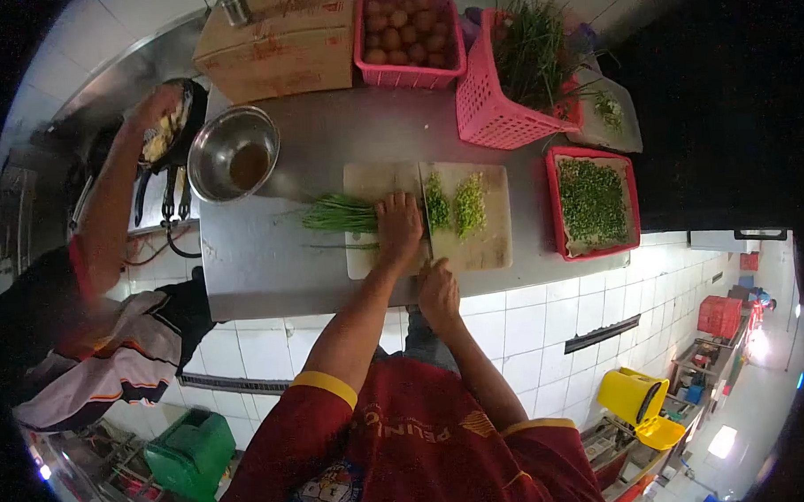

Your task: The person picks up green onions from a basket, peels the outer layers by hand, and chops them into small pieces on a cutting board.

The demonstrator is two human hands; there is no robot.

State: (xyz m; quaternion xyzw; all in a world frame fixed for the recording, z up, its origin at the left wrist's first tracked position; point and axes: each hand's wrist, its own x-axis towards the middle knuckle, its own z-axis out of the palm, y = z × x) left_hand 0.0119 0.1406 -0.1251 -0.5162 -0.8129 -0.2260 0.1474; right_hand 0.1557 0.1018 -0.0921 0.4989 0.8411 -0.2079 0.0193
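A bunch of long green onions (340,214) lies across the left part of a white cutting board (495,243). My left hand (399,226) presses down on the bunch near its cut end, fingers closed over the stalks. In my right hand (439,294) is the handle of a knife (424,197), its blade standing beside my left fingertips and pointing away from me. Two piles of chopped green onion, a darker one (437,201) by the blade and a paler one (469,204), sit right of the knife.
Left of the board stands a metal bowl (206,160) with brown liquid. Behind are a cardboard box (280,52), a pink basket of round brown items (409,72), and a pink basket (495,119) of greens. A red tray (560,201) holds chopped greens. A co-worker's arm (112,199) reaches over a pan.
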